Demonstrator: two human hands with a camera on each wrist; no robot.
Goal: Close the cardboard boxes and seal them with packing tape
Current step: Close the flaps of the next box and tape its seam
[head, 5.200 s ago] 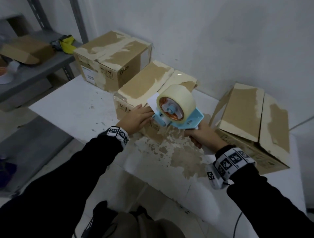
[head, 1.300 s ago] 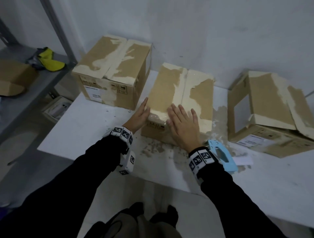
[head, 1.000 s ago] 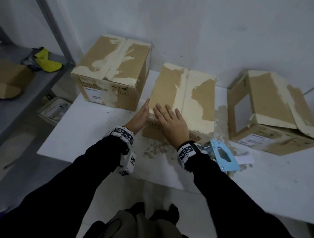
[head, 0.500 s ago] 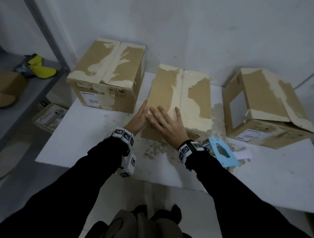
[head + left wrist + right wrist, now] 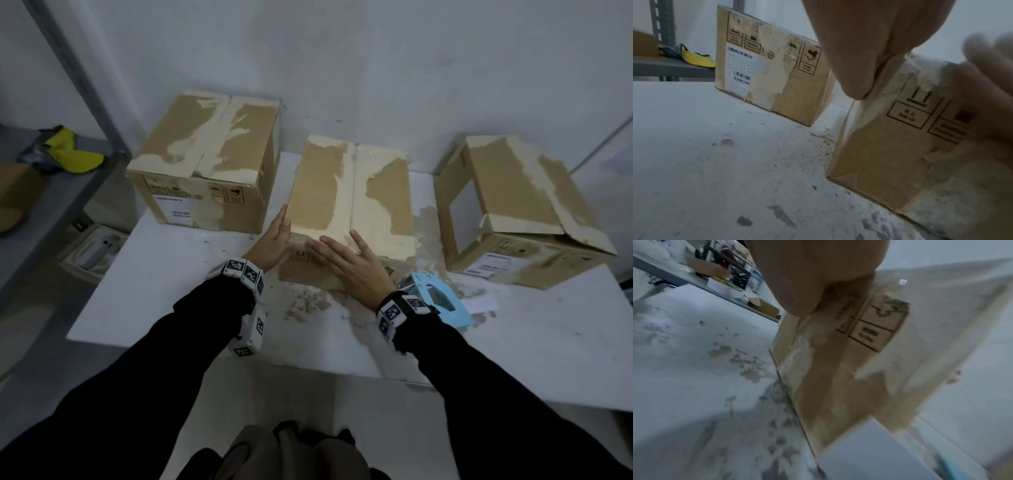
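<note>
Three worn cardboard boxes stand on the white table [image 5: 171, 294]. The middle box [image 5: 352, 192] is closed, with clear tape along its top seam. My left hand [image 5: 274, 236] lies flat against its left front corner [image 5: 851, 104]. My right hand [image 5: 346, 260] presses with straight, spread fingers on the box's near top edge and front face [image 5: 838, 369]. The left box [image 5: 209, 161] is closed. The right box [image 5: 510, 209] has a flap standing open on its left side. The blue tape dispenser [image 5: 442, 305] lies on the table just right of my right wrist.
A grey metal shelf [image 5: 65, 192] stands at the left with a yellow-and-grey item [image 5: 65, 157] and another cardboard box [image 5: 17, 192] on it. The wall runs close behind the boxes. A white slip of paper [image 5: 483, 303] lies by the dispenser.
The dispenser, held earlier by my right hand, now lies on the table. My right hand has slid left along the middle box's front edge. My left hand stays at the corner.
</note>
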